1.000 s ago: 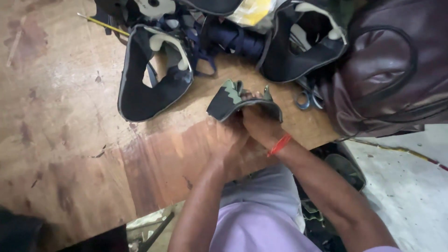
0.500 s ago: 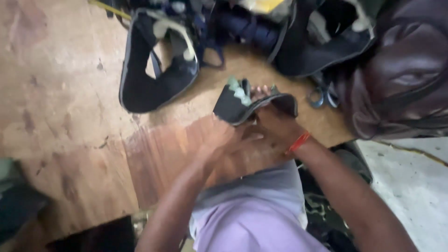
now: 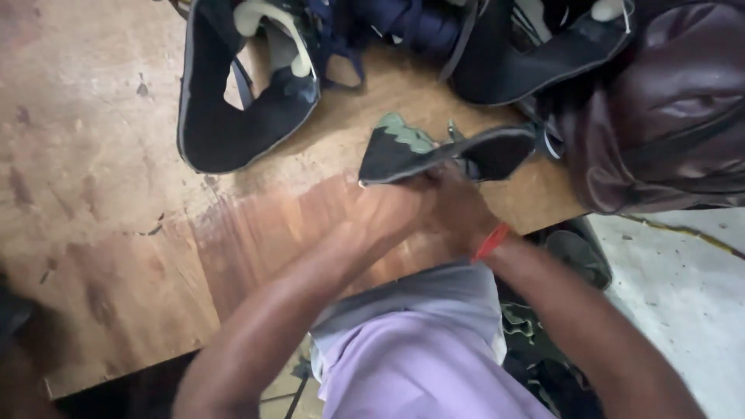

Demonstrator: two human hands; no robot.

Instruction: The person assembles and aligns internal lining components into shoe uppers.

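Both my hands meet over a worn wooden table point(image 3: 101, 194) near its front edge. My left hand point(image 3: 388, 213) and my right hand point(image 3: 458, 209) grip the near side of a black shoe upper point(image 3: 446, 151) with a green patterned patch. The piece lies flat and folded, its edge trimmed in pale stitching. A red band sits on my right wrist point(image 3: 491, 242). The fingers are blurred and press close together on the piece.
More black shoe uppers point(image 3: 233, 116) with pale linings lie at the table's back, another point(image 3: 543, 54) to the right. A dark brown leather bag point(image 3: 667, 116) rests at the table's right corner. Pale floor point(image 3: 683, 295) and a sandal point(image 3: 578, 256) lie below.
The view has shifted and closed in on the table. The black piece has turned and flattened out between my hands, now stretching further right.
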